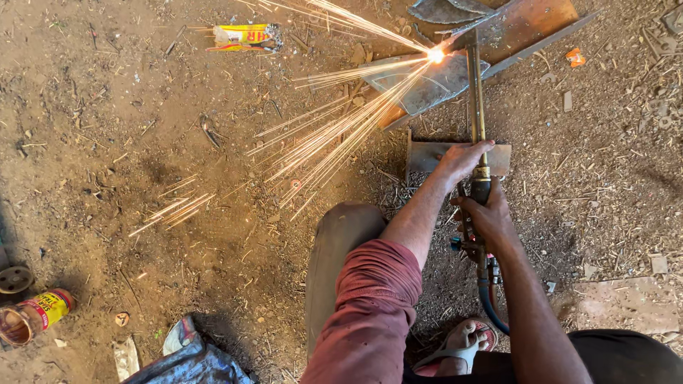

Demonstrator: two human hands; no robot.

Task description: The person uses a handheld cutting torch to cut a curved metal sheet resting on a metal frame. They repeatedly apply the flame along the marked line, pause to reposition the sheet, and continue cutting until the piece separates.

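Both hands are gripping the cutting torch: right hand point(489, 217) behind, left hand point(462, 158) ahead. I'm seeing the cutting torch point(475, 107) running straight away toward the sparking steel plate point(434, 82).

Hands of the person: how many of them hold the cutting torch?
2. The left hand grips the cutting torch higher up, on its long tubes. The right hand holds the handle just below, near the valves. No other hand is in view.
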